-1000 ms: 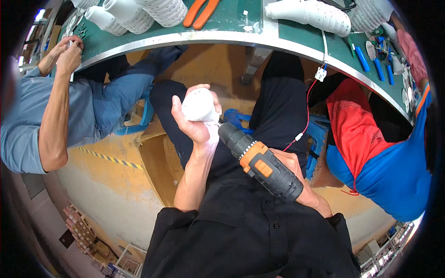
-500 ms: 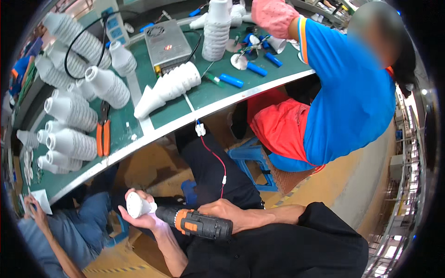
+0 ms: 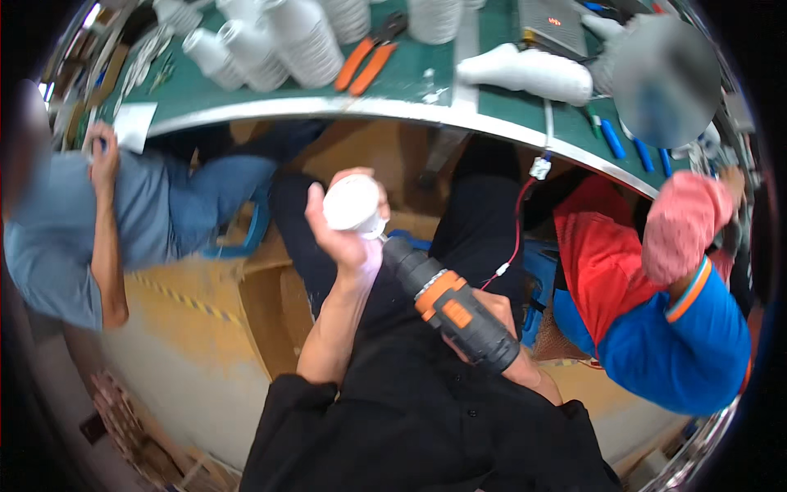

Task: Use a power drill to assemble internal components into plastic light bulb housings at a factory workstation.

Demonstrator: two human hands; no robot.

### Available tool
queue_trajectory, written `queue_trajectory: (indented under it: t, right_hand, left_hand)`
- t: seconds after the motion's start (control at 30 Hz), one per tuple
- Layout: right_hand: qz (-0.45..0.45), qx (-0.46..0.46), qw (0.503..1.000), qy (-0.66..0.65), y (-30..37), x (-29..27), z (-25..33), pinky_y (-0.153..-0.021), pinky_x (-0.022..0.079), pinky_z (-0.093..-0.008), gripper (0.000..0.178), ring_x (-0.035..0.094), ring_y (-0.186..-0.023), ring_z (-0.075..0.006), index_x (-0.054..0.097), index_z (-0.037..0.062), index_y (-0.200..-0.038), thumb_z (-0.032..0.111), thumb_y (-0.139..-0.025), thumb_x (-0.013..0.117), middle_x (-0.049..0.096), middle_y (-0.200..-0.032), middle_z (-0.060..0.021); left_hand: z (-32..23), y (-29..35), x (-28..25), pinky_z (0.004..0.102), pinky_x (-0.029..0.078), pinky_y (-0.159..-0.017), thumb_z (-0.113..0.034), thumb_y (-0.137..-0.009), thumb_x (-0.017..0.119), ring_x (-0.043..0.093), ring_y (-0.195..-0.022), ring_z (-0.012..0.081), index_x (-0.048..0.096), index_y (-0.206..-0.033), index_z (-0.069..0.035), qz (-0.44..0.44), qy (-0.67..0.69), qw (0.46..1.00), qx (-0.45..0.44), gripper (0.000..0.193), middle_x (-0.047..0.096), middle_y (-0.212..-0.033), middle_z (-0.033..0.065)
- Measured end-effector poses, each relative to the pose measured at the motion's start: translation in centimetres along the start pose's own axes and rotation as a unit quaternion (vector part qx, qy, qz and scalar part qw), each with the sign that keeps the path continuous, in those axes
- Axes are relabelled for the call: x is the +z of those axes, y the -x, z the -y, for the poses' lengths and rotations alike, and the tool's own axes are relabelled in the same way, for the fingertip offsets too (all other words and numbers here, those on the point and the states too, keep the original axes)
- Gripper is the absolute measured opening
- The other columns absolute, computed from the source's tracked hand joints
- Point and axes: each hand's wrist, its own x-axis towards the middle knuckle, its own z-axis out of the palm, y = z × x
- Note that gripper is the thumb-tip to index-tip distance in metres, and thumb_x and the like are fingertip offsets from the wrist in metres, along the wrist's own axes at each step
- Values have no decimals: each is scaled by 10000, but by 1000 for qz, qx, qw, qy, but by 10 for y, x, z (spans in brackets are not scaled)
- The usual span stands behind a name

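My left hand [image 3: 340, 234] is raised in front of me, gripping a small white round plastic housing [image 3: 352, 205] with its flat end turned toward the camera. A black and orange cordless screwdriver [image 3: 449, 305] lies in my right hand [image 3: 496, 307], which is mostly hidden behind the tool's body. The tool's tip touches the white housing from the lower right. Both hands sit above my lap, below the edge of the green workbench [image 3: 410, 78].
Stacks of white housings [image 3: 303, 41], orange-handled pliers [image 3: 365, 61] and a white lamp body [image 3: 525, 70] lie on the bench. A person in a grey shirt [image 3: 65, 221] sits left; a person in red and blue with a pink glove [image 3: 680, 225] sits right. A red wire [image 3: 516, 238] hangs down.
The view swung back down toward my lap after looking up at the bench. Both hands keep the housing and screwdriver pressed together, now higher and nearer the centre.
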Motion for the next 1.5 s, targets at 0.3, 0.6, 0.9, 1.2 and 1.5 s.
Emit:
queue_trajectory:
  t: [0.3,0.6,0.9,1.2,1.5]
  right_hand:
    - [27,-31,999,34,-10,15,-2,-588,537,-350,243,663,-669,-309,652,20,-890,-23,-669,742,649,-803,-116]
    - [25,-4,999,32,-10,18,0,-590,539,-347,216,664,-666,-309,659,26,-874,-16,-678,737,660,-803,-110]
    - [16,-11,999,30,-15,18,-1,-573,532,-353,210,655,-645,-304,650,20,-863,-21,-674,731,639,-772,-111]
    - [33,-3,999,27,-16,18,1,-599,540,-353,272,654,-670,-318,643,18,-889,-4,-639,747,643,-807,-124]
    - [33,-11,999,24,-18,19,-1,-601,541,-351,282,659,-677,-326,644,11,-893,-12,-632,749,646,-813,-128]
  left_hand:
    - [-15,8,-19,299,434,-528,-557,-997,277,560,-583,205,599,-1051,15,-37,-25,999,27,660,608,-721,133]
    - [-12,8,-21,297,444,-532,-553,-1000,284,570,-590,205,605,-1048,22,-46,-14,999,25,660,616,-726,133]
    - [-11,7,-22,295,441,-524,-556,-1000,287,572,-583,202,609,-1047,12,-46,-17,998,27,655,622,-733,135]
    - [-12,8,-23,294,441,-522,-556,-999,292,581,-591,199,604,-1045,6,-40,-20,999,28,645,622,-737,133]
    - [-15,9,-21,295,440,-525,-557,-998,285,575,-589,197,603,-1047,5,-42,-49,997,35,647,621,-733,129]
